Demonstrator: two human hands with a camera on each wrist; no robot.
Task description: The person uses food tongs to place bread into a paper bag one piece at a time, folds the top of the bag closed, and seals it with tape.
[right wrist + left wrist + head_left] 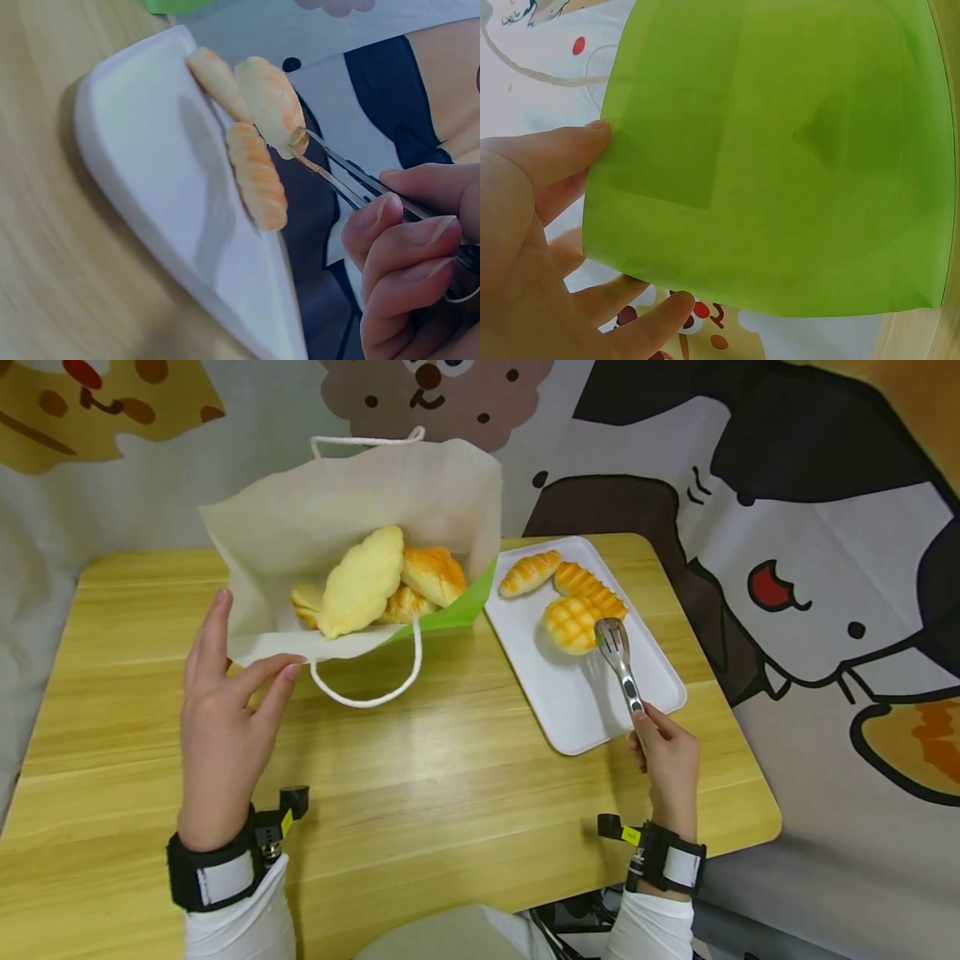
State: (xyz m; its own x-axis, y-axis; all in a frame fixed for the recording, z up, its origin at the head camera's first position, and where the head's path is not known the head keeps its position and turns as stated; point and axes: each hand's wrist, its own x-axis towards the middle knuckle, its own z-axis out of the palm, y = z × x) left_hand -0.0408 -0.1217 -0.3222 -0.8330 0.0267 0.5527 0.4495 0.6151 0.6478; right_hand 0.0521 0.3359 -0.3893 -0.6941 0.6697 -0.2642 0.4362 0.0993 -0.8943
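My left hand [225,718] pinches the near rim of a green paper bag [780,165] between thumb and finger. The bag's white mouth faces up, and several breads show inside, a pale scalloped one [363,581] on top. My right hand [666,760] grips metal food tongs [618,660]. Their tips pinch the edge of a round cross-scored bun [572,625], which appears raised above the white tray [555,710] in the right wrist view. On that tray lie a small twisted roll [529,573] and a ridged bread [257,176].
A wooden table [420,810] bears the bag at its back left and the tray at its right. White cord handles [375,700] loop from the bag's rims. Behind the table hangs a cloth [810,527] printed with cartoon figures.
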